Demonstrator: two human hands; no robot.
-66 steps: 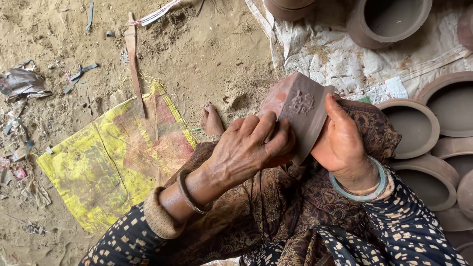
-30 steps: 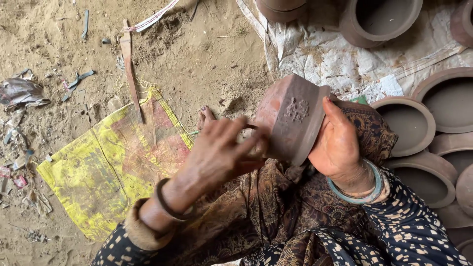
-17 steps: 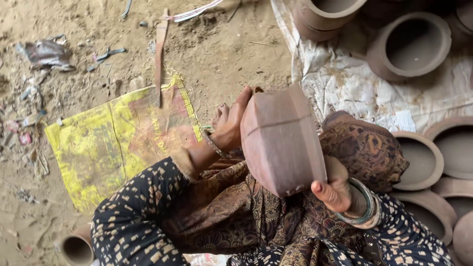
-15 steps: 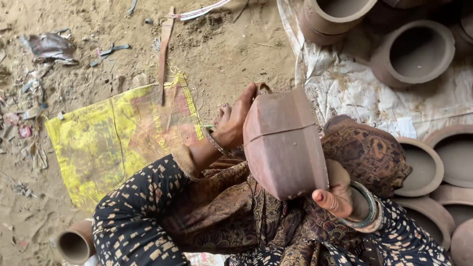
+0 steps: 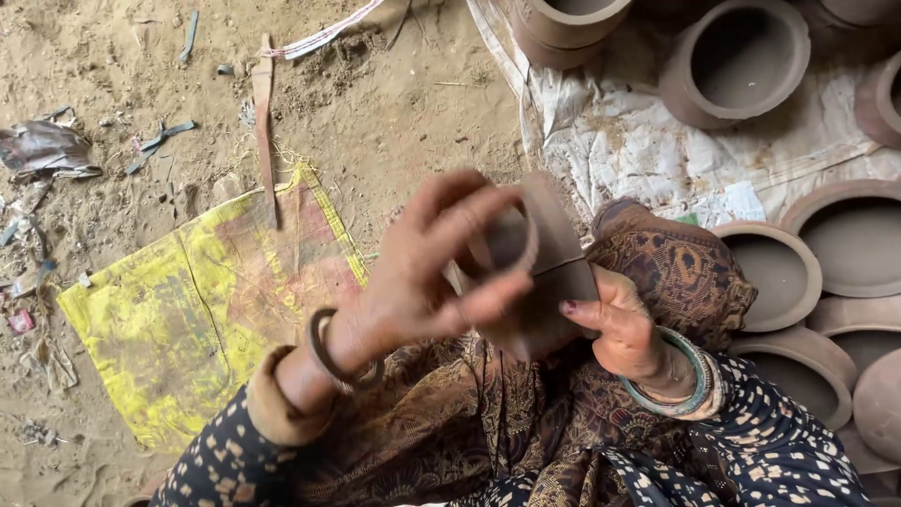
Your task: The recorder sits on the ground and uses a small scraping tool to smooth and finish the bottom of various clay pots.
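Observation:
I hold a brown clay pot on its side over my lap, its mouth turned to the left. My left hand lies across the mouth with the fingers spread over the rim; it is blurred. My right hand supports the pot's body from the right, thumb against the wall. Both wrists wear bangles, and my sleeves are dark with pale dots.
A yellow woven sack lies flat on the sandy ground at left, with a wooden stick above it. Several unfired clay pots stand at the top and right on a white sheet. Scraps litter the far left.
The pot has been turned in my hands, from its base facing me to its mouth facing left. My left hand moved from the far side onto the rim. The camera view shifted.

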